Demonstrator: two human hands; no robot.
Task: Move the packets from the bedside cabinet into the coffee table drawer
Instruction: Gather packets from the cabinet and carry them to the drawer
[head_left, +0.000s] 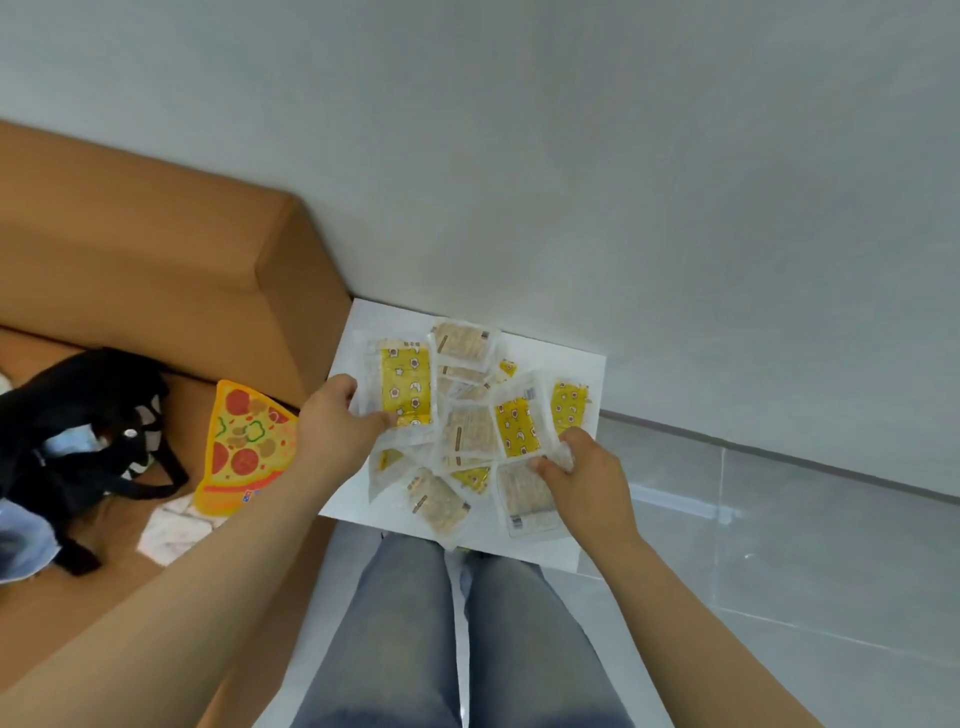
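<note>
Tan padded bed (130, 249) on left, black bag (78, 415) and flat pizza-slice toy (249, 447) on it. Smooth white cabinet (571, 374) sits in the wall corner beside it, top within easy reach. Packets (467, 436) on the cabinet: loose overlapping heap, flat crinkly clear film, some yellow-printed, some beige. Left hand (337, 415) grips a yellow packet (405, 384) by its near edge, thumb on top, fingers probably curled under, mostly hidden. Right hand (582, 467) pinches a second yellow packet (519, 421) at its lower corner. Edge grips make sense: film is thin and slippery, lies too flat to scoop; likely collecting several per trip
</note>
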